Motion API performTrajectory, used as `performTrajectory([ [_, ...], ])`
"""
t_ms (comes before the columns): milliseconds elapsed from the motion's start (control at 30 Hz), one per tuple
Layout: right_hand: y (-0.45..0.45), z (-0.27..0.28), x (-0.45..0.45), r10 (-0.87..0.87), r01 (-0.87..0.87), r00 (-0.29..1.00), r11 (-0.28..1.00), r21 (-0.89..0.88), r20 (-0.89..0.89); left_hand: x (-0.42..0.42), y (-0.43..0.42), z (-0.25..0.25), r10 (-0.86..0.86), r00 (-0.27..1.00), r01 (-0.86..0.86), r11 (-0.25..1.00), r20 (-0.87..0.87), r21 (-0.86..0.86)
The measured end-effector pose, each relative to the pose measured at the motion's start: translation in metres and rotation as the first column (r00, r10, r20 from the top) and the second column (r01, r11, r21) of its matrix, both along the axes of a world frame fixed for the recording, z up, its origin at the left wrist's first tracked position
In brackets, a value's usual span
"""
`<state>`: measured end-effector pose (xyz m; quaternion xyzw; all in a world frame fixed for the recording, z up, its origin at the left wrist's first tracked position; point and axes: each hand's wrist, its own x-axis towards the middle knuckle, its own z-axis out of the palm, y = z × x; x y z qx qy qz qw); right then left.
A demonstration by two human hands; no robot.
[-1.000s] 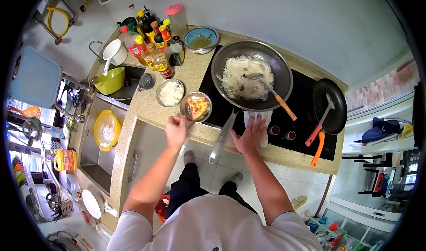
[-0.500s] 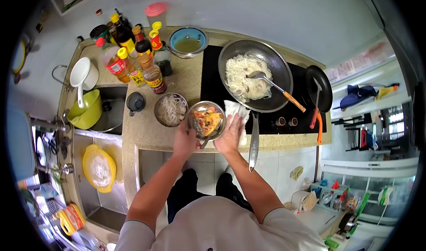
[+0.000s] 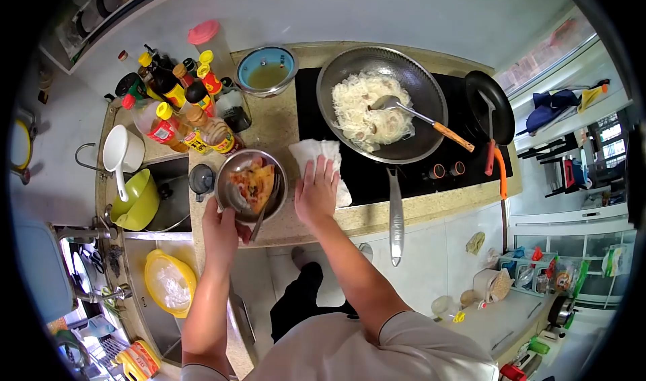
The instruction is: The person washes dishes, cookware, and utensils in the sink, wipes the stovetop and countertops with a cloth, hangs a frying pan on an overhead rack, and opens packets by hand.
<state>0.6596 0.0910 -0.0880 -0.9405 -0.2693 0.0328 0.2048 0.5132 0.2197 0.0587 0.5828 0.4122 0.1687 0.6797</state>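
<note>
My left hand [image 3: 222, 231] has its fingers gripping the near-left rim of the metal bowl [image 3: 226, 184]; holding it level should keep the food [image 3: 257, 184] inside. Right of it, my right hand [image 3: 315, 196] spreads open fingers over the white cloth [image 3: 311, 151], which extends beyond their tips; flat, even pressure suits it.

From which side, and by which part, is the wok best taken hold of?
I would grip the wok by its long handle, coming from the counter's front: the handle points that way, sticks out past the edge, and nothing covers it.
</note>
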Motion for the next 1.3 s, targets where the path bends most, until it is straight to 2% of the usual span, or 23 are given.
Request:
performTrajectory([
  [133,0.07,-0.012,0.053,-0.146,0.146,0.989,0.989,-0.009,0.017,-0.025,0.011,0.002,-0.003,0.999,0.002,0.999,-0.038,-0.032],
  [200,0.103,-0.013,0.088,-0.182,0.182,0.983,0.983,-0.005,0.022,-0.033,0.015,0.004,0.0,1.0,-0.001,0.999,-0.014,-0.053],
  [267,0.128,-0.013,0.125,-0.191,0.196,0.978,0.979,-0.055,0.085,-0.037,0.017,0.005,-0.01,0.997,0.004,0.997,-0.081,-0.075],
  [333,0.151,-0.011,0.158,-0.232,0.233,0.968,0.973,0.0,0.092,-0.037,0.018,-0.003,0.031,0.995,-0.037,0.997,-0.098,-0.063],
  [400,0.164,-0.01,0.181,-0.254,0.246,0.965,0.963,0.106,0.066,-0.035,0.017,-0.005,-0.024,0.999,0.021,0.997,-0.042,-0.072],
  [433,0.163,-0.008,0.184,-0.22,0.211,0.973,0.971,0.108,0.072,-0.029,0.017,-0.001,-0.048,0.995,0.046,0.999,-0.083,-0.03],
  [467,0.155,-0.008,0.178,-0.189,0.183,0.98,0.978,0.097,0.067,-0.021,0.015,0.0,-0.056,0.993,0.052,0.998,-0.101,-0.045],
  [533,0.128,-0.01,0.152,-0.161,0.157,0.986,0.985,0.067,0.042,0.005,0.016,0.0,-0.048,0.998,0.047,0.998,-0.033,-0.041],
  [667,0.041,0.0,0.074,0.01,-0.002,0.996,0.995,-0.095,0.084,0.061,0.024,-0.011,-0.189,0.978,0.193,0.98,-0.093,0.044],
  [767,-0.015,-0.002,0.013,-0.023,0.023,0.997,1.0,-0.007,0.076,0.099,0.031,-0.036,-0.264,0.964,0.265,0.964,-0.013,0.039],
  [833,-0.051,0.003,-0.019,-0.022,0.023,0.999,0.999,-0.03,0.046,0.114,0.031,-0.05,-0.368,0.911,0.371,0.928,-0.185,-0.02],
  [867,-0.067,0.007,-0.028,-0.016,0.017,0.999,1.0,-0.025,0.041,0.121,0.025,-0.052,-0.372,0.91,0.376,0.927,-0.183,-0.013],
  [933,-0.096,0.008,-0.038,-0.015,0.018,0.998,0.998,-0.053,0.059,0.131,0.007,-0.055,-0.397,0.872,0.419,0.908,-0.286,0.016],
  [967,-0.108,0.008,-0.036,-0.003,0.009,0.997,0.996,-0.086,0.076,0.139,-0.001,-0.066,-0.389,0.876,0.411,0.911,-0.285,0.02],
  [1033,-0.127,0.001,-0.024,-0.013,0.021,0.993,0.997,-0.068,0.116,0.151,-0.013,-0.094,-0.427,0.842,0.42,0.902,-0.33,-0.098],
  [1067,-0.134,-0.004,-0.017,-0.03,0.039,0.988,0.998,-0.052,0.15,0.152,-0.023,-0.097,-0.42,0.881,0.401,0.907,-0.219,-0.13],
  [1100,-0.141,-0.008,-0.006,-0.038,0.012,0.975,0.993,0.117,0.219,0.163,-0.028,-0.122,-0.393,0.877,0.357,0.918,-0.278,-0.173],
  [1133,-0.146,-0.012,0.008,-0.038,0.003,0.979,0.985,0.175,0.198,0.163,-0.03,-0.125,-0.451,0.874,0.411,0.885,-0.184,-0.216],
  [1167,-0.148,-0.009,0.017,-0.06,0.036,0.978,0.992,0.119,0.201,0.162,-0.035,-0.142,-0.405,0.908,0.375,0.9,-0.107,-0.221],
  [1200,-0.147,-0.006,0.024,-0.083,0.072,0.975,0.996,0.061,0.206,0.16,-0.041,-0.134,-0.383,0.917,0.353,0.91,-0.115,-0.216],
  [1267,-0.148,-0.008,0.033,-0.079,0.058,0.971,0.993,0.099,0.225,0.154,-0.053,-0.119,-0.259,0.965,0.232,0.923,-0.05,-0.306],
  [1300,-0.146,-0.01,0.031,-0.093,0.071,0.965,0.993,0.098,0.245,0.142,-0.057,-0.122,-0.201,0.979,0.185,0.952,-0.041,-0.242],
])
